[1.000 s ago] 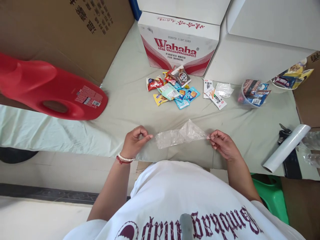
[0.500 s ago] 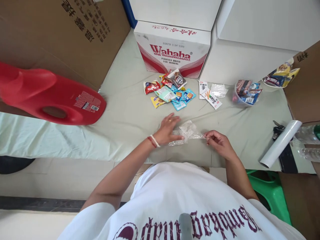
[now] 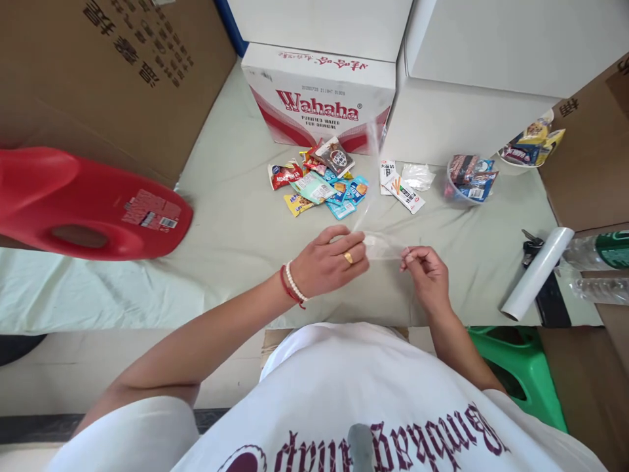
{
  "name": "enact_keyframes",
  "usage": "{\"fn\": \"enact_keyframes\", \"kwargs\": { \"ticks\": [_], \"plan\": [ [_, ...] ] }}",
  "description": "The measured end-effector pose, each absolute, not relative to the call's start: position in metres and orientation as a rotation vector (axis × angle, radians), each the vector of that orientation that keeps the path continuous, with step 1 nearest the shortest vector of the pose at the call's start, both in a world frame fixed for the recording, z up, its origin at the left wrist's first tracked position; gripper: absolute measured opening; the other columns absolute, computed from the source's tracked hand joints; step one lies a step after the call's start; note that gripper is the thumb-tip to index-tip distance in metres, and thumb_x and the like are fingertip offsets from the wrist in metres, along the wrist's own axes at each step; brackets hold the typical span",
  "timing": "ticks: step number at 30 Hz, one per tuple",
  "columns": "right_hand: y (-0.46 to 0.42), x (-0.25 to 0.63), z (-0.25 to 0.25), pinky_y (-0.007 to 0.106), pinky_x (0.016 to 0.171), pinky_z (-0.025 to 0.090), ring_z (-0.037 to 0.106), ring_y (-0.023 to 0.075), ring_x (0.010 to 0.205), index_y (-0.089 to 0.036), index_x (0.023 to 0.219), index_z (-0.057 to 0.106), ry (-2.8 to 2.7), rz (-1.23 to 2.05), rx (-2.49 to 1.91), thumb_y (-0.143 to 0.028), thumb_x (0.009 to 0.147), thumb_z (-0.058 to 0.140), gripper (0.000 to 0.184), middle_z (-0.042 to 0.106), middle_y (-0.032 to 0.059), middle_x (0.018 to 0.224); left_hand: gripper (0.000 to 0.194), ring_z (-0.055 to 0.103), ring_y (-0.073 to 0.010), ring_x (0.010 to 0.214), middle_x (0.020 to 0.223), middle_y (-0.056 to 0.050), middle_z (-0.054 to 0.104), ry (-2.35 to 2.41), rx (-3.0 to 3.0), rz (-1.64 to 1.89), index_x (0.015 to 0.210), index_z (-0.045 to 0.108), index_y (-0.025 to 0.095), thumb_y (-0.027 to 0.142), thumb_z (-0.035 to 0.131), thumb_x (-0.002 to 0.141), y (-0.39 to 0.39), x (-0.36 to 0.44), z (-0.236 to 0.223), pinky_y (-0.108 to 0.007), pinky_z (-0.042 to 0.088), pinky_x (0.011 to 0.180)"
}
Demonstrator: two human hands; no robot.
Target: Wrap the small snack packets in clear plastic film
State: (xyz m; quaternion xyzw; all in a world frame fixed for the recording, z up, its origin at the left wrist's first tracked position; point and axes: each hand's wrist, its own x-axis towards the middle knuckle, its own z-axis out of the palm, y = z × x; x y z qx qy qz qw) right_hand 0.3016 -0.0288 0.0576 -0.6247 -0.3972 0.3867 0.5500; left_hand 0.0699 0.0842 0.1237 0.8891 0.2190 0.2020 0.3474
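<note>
A clear plastic bag (image 3: 386, 248) is stretched between my two hands, above the cloth near the table's front edge. My left hand (image 3: 330, 263), with a ring and two bracelets at the wrist, is closed on the bag's left part, its fingers bent over the film. A thin, blurred flap of film rises from that hand. At the other end, my right hand (image 3: 428, 274) pinches the bag's corner between thumb and fingertips. Beyond my hands lies a pile of small snack packets (image 3: 317, 187), and right of it two white snack sachets (image 3: 403, 190) overlap.
A crumpled clear wrapper (image 3: 417, 176) lies near a plastic tub (image 3: 453, 190) of snacks; a second bowl (image 3: 528, 164) stands beyond. Boxes (image 3: 319, 98) line the back. On the left is a large red jug (image 3: 118, 216); on the right, a white roll (image 3: 536, 275) and bottles (image 3: 604, 252).
My left hand has gone from lying spread over the bag to closing on it. The bag's film is now lifted and drawn taut toward my right hand, which keeps its pinch.
</note>
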Motion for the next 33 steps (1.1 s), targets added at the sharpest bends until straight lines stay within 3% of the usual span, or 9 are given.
{"fn": "enact_keyframes", "kwargs": {
  "ticks": [4, 7, 10, 12, 15, 19, 23, 29, 33],
  "plan": [
    [-0.047, 0.303, 0.028, 0.031, 0.065, 0.045, 0.054, 0.0152, 0.065, -0.024, 0.084, 0.061, -1.067, 1.106, -1.685, -0.041, 0.091, 0.064, 0.019, 0.065, 0.0011, 0.08, 0.021, 0.066, -0.0261, 0.11, 0.112, -0.011, 0.074, 0.755, 2.422, 0.36, 0.084, 0.063, 0.021, 0.012, 0.047, 0.094, 0.068, 0.049, 0.061, -0.053, 0.036, 0.106],
    [-0.053, 0.309, 0.023, 0.03, 0.061, 0.041, 0.052, 0.016, 0.063, -0.023, 0.084, 0.06, -1.218, 1.216, -1.789, -0.039, 0.092, 0.059, 0.017, 0.059, -0.0014, 0.068, 0.017, 0.065, -0.0306, 0.118, 0.141, -0.017, 0.063, 0.844, 2.45, 0.317, 0.103, 0.066, 0.019, 0.018, 0.056, 0.089, 0.053, 0.043, 0.032, -0.053, 0.041, 0.101],
    [-0.045, 0.323, 0.037, 0.029, 0.061, 0.04, 0.052, 0.0163, 0.067, -0.023, 0.087, 0.063, -1.542, 1.376, -1.775, -0.04, 0.093, 0.057, 0.019, 0.06, -0.0005, 0.073, 0.033, 0.059, -0.0281, 0.13, 0.145, -0.014, 0.061, 1.006, 2.289, 0.433, 0.126, 0.063, 0.019, 0.028, 0.046, 0.099, 0.046, 0.045, 0.02, -0.048, 0.047, 0.1],
    [-0.032, 0.332, 0.048, 0.03, 0.063, 0.042, 0.054, 0.0173, 0.069, -0.023, 0.088, 0.065, -1.726, 1.418, -1.762, -0.045, 0.095, 0.056, 0.025, 0.062, 0.0008, 0.076, 0.036, 0.06, -0.025, 0.129, 0.139, -0.012, 0.066, 1.106, 2.185, 0.502, 0.126, 0.065, 0.021, 0.027, 0.039, 0.102, 0.047, 0.05, 0.014, -0.045, 0.049, 0.102],
    [-0.008, 0.334, 0.056, 0.035, 0.073, 0.049, 0.062, 0.0238, 0.088, -0.024, 0.102, 0.068, -1.803, 1.142, -1.809, -0.055, 0.092, 0.061, 0.033, 0.068, 0.0072, 0.1, 0.03, 0.062, -0.0277, 0.121, 0.142, -0.011, 0.064, 1.186, 2.206, 0.48, 0.113, 0.073, 0.022, 0.021, 0.051, 0.094, 0.05, 0.057, 0.004, -0.048, 0.05, 0.103],
    [0.022, 0.301, 0.048, 0.044, 0.095, 0.05, 0.056, 0.0319, 0.121, -0.027, 0.129, 0.063, -1.891, 0.926, -1.671, -0.055, 0.085, 0.072, 0.053, 0.063, 0.0113, 0.131, 0.045, 0.058, -0.0337, 0.124, 0.158, -0.01, 0.049, 1.162, 2.314, 0.404, 0.125, 0.069, 0.025, 0.016, 0.063, 0.082, 0.046, 0.063, 0.0, -0.055, 0.049, 0.1],
    [0.04, 0.264, 0.027, 0.044, 0.094, 0.048, 0.061, 0.0284, 0.106, -0.023, 0.109, 0.068, -1.837, 0.863, -1.661, -0.038, 0.091, 0.065, 0.025, 0.069, 0.0099, 0.11, 0.063, 0.047, -0.0366, 0.137, 0.162, -0.016, 0.04, 1.107, 2.231, 0.549, 0.136, 0.056, 0.022, 0.021, 0.071, 0.075, 0.041, 0.057, 0.0, -0.057, 0.043, 0.109],
    [0.039, 0.263, 0.004, 0.032, 0.064, 0.05, 0.062, 0.0187, 0.071, -0.024, 0.083, 0.058, -1.1, 1.174, -1.65, -0.036, 0.088, 0.057, 0.013, 0.068, 0.0016, 0.08, 0.039, 0.055, -0.0282, 0.127, 0.137, -0.014, 0.054, 1.247, 1.86, 0.809, 0.107, 0.062, 0.019, 0.008, 0.06, 0.069, 0.046, 0.038, -0.012, -0.046, 0.053, 0.101],
    [0.032, 0.263, 0.009, 0.03, 0.07, 0.054, 0.068, 0.0178, 0.081, -0.023, 0.08, 0.063, -0.833, 1.333, -1.473, -0.038, 0.079, 0.068, 0.016, 0.074, 0.0027, 0.092, 0.019, 0.062, -0.024, 0.108, 0.121, -0.011, 0.06, 1.384, 1.766, 0.834, 0.087, 0.069, 0.019, 0.009, 0.056, 0.077, 0.049, 0.043, -0.014, -0.04, 0.055, 0.09]
  ]
}}
